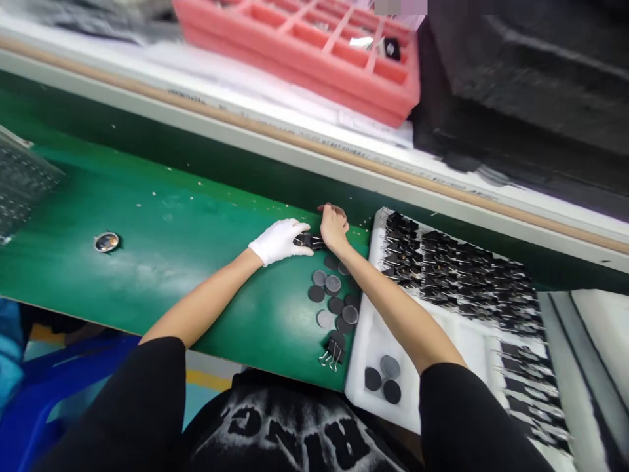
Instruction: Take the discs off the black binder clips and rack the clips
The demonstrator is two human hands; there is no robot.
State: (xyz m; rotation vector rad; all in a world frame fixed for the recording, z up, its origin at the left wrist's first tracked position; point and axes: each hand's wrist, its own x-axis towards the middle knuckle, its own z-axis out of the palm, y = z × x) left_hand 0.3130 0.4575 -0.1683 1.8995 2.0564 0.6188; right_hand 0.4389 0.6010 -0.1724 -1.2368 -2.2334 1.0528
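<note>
My left hand, in a white glove, grips a black binder clip between thumb and fingers. Silver wire handles stick out from it toward my right hand. That hand is bare, its fingers curled, its wrist against the handle side; what lies inside the fingers is hidden. Just below both hands, several round black and grey discs are scattered on the green table. A black binder clip with silver handles rests at the near end of the discs.
To the right, a white foam tray bears rows of black binder clips and 3 loose discs. A round metal-rimmed part lies at left. Behind a raised ledge sits a pink compartment box. A dark perforated sheet lies far left.
</note>
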